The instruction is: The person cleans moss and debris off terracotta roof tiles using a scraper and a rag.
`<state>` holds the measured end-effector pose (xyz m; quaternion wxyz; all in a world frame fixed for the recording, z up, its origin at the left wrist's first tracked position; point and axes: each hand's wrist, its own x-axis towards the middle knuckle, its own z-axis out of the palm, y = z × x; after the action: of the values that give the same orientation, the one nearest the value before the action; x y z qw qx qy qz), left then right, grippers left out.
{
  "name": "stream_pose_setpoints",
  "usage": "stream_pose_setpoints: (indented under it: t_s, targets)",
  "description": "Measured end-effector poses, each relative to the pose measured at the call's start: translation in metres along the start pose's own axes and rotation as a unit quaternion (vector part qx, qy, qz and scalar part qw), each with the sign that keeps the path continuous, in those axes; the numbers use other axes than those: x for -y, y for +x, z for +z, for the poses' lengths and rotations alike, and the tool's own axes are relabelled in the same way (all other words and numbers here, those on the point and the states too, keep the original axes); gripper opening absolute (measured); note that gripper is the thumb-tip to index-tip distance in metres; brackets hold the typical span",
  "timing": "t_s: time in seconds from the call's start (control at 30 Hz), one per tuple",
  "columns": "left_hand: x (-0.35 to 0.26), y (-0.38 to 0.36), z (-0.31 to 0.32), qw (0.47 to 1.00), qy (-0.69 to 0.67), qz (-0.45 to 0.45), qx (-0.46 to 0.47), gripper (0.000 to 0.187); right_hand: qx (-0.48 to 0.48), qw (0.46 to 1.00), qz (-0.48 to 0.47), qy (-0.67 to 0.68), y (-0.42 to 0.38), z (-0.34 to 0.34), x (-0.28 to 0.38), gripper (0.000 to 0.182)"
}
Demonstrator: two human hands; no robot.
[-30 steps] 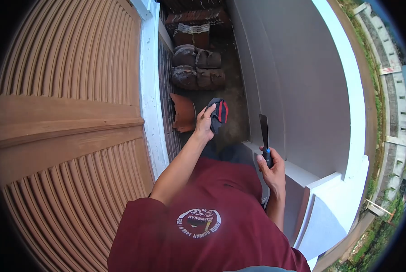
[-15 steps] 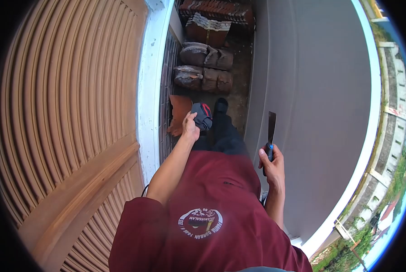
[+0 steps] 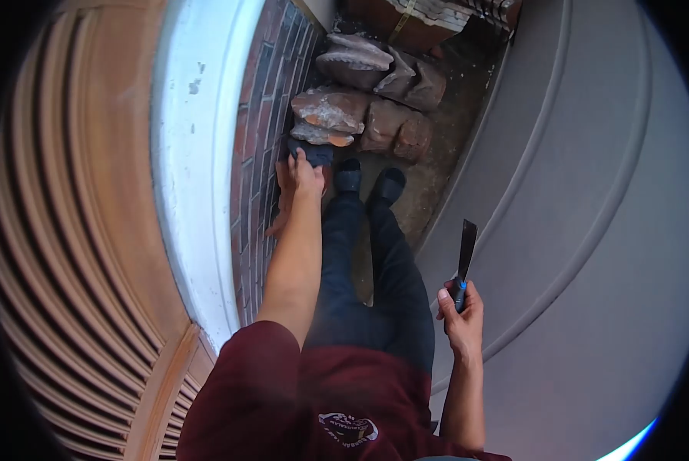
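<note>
Your left hand [image 3: 307, 175] is closed on a dark cloth bundle [image 3: 318, 155] near the clay tiles [image 3: 333, 111]. Your right hand [image 3: 463, 316] curls firmly around a scraper [image 3: 466, 260], blade pointing forward.

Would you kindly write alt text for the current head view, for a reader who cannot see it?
A person's left hand holds a dark bundle near clay tiles; the right hand holds a scraper, blade outward. A brick wall and slatted door fill the picture's left, a grey wall its right.

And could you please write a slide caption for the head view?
Left hand grasps a dark bundle beside brown clay pieces; right hand holds a scraper.
</note>
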<state>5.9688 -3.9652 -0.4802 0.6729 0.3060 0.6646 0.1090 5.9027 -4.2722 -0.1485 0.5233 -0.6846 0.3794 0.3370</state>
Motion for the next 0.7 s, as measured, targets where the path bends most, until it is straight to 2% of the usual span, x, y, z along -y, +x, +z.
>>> stream_pose_setpoints:
  t_s: [0.03,0.1,0.13,0.17,0.2,0.27,0.3,0.33,0.37,0.4,0.47,0.57,0.63,0.7]
  targets:
    - [0.005,0.003,0.017,1.0,-0.021,-0.01,-0.013,0.048,0.001,1.0,0.002,-0.001,0.013,0.005,-0.003,0.023]
    - [0.021,-0.043,0.044,0.996,-0.002,-0.013,-0.091,0.06,0.004,1.0,0.0,0.012,0.038,0.026,-0.007,0.023]
    - [0.028,-0.073,0.036,1.0,-0.001,-0.028,-0.004,0.058,0.018,1.0,0.009,0.002,0.046,0.037,-0.005,0.023]
    - [0.058,-0.064,0.008,0.991,0.02,0.069,0.111,0.051,0.029,0.999,0.013,-0.006,0.056,0.047,-0.003,0.023]
    - [0.046,-0.089,0.005,0.988,0.021,0.066,0.138,0.042,0.038,0.999,0.022,-0.012,0.067,0.055,-0.002,0.023]
    - [0.013,-0.109,0.016,0.964,0.074,0.208,0.149,0.035,0.054,0.998,0.026,-0.001,0.082,0.064,0.003,0.023]
    - [-0.008,-0.102,0.026,0.931,0.19,0.289,0.118,0.032,0.063,0.998,0.021,-0.002,0.088,0.065,0.008,0.023]
    - [-0.034,-0.096,0.03,0.877,0.299,0.366,0.086,0.029,0.071,0.997,0.014,-0.003,0.087,0.067,0.012,0.022]
    - [-0.063,-0.086,0.044,0.763,0.442,0.46,0.099,0.029,0.068,0.998,0.017,0.008,0.088,0.07,0.019,0.021]
    - [-0.082,-0.074,0.063,0.615,0.569,0.535,0.106,0.028,0.065,0.997,0.022,0.017,0.095,0.072,0.018,0.021]
    - [-0.09,-0.044,0.096,0.439,0.762,0.45,0.16,0.03,0.059,0.997,0.032,0.032,0.104,0.073,0.014,0.021]
    - [-0.063,-0.024,0.131,0.231,0.86,0.36,0.28,0.031,0.055,0.996,0.052,0.045,0.114,0.073,0.006,0.021]
    - [-0.078,0.003,0.151,0.313,0.856,0.31,0.269,0.029,0.043,0.996,0.051,0.064,0.122,0.069,0.005,0.02]
    - [-0.105,0.046,0.14,0.38,0.864,0.236,0.23,0.024,0.04,0.995,0.054,0.075,0.117,0.059,0.001,0.017]
